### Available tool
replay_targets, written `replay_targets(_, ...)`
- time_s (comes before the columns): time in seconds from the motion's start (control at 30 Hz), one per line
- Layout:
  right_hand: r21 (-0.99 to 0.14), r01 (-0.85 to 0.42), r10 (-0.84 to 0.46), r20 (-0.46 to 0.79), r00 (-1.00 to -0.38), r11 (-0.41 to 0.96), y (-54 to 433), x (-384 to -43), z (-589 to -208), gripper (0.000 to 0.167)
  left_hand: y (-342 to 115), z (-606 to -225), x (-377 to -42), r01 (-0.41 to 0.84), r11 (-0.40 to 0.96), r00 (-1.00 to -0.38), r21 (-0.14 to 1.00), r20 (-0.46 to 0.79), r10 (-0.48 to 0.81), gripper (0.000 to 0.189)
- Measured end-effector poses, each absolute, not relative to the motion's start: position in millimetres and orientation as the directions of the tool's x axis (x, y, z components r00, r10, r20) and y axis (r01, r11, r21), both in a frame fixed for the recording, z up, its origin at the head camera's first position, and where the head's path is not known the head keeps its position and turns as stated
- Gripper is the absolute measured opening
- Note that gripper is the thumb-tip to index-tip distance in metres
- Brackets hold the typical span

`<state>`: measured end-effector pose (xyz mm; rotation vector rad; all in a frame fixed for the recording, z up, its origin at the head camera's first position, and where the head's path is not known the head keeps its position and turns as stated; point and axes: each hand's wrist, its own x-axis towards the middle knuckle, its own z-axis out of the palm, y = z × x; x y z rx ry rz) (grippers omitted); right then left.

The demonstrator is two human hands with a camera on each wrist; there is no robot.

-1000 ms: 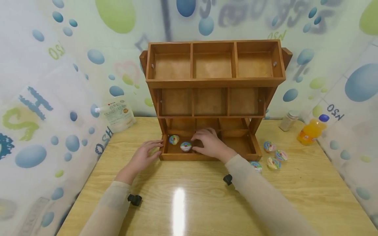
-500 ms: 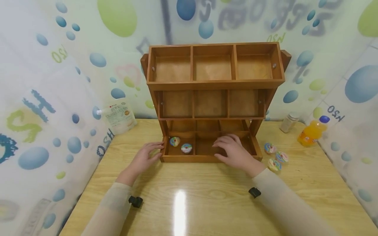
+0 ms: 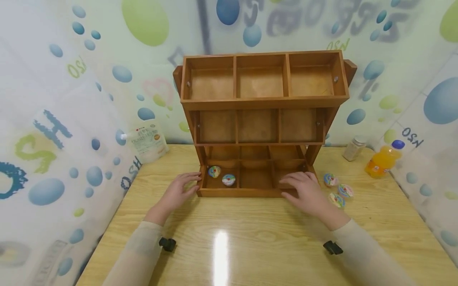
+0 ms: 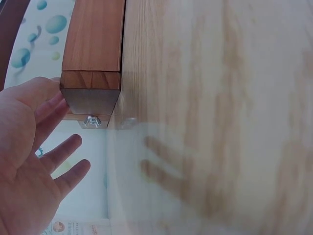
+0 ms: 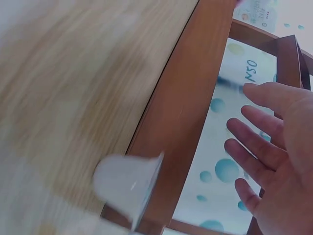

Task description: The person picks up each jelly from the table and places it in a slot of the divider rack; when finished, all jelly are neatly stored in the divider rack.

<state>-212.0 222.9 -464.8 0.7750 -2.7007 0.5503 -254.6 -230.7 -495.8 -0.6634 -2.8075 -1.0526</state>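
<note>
A brown wooden rack [image 3: 264, 104] with three tiers of compartments stands on the table. My left hand [image 3: 176, 194] touches the left end of its bottom tier; in the left wrist view its spread fingers [image 4: 66, 178] reach beside the rack's corner. Two small lidded jelly cups, one yellowish [image 3: 214, 171] and one whitish [image 3: 228, 180], sit in the bottom left compartment. Over the bottom right compartment hovers my right hand [image 3: 308, 194], fingers spread and holding nothing. A pale jelly cup [image 5: 128, 186] lies by the rack's front corner in the right wrist view; in the head view the hand hides that spot.
Three more jelly cups [image 3: 345, 190] lie on the table [image 3: 272, 246] right of the rack. Behind them stand an orange drink bottle [image 3: 384, 159] and a small lidded jar [image 3: 354, 148]. A white pouch [image 3: 148, 143] leans against the wall at the back left.
My right hand has moved right, from the whitish jelly cup across the bottom tier to its right end, leaving the cup in the left compartment. The left hand has stayed at the rack's left end.
</note>
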Motion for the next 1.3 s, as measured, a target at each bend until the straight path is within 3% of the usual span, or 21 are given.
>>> replay_targets(0.47,-0.256,-0.481,-0.365,0.391,-0.845,0.839,268.9,-181.4,-477.8,0.029,-232.4,-497.2,-254.3,0.418,0.669,-0.905,0.615,0.218,0.365,0.034)
replay_targets(0.93,-0.184,-0.365,-0.309,0.274,-0.911,0.913,295.6,-170.4,-477.6,0.044,-231.8,-495.4,-256.1,0.414,0.672,-0.907,0.614,0.219,0.359,0.034)
replay_targets(1.3,-0.165,-0.384,-0.336,0.261,-0.905,0.908,297.0,-172.2,-482.8,0.048,-231.6,-498.1,-256.4,0.41,0.673,-0.908,0.616,0.206,0.365,0.034)
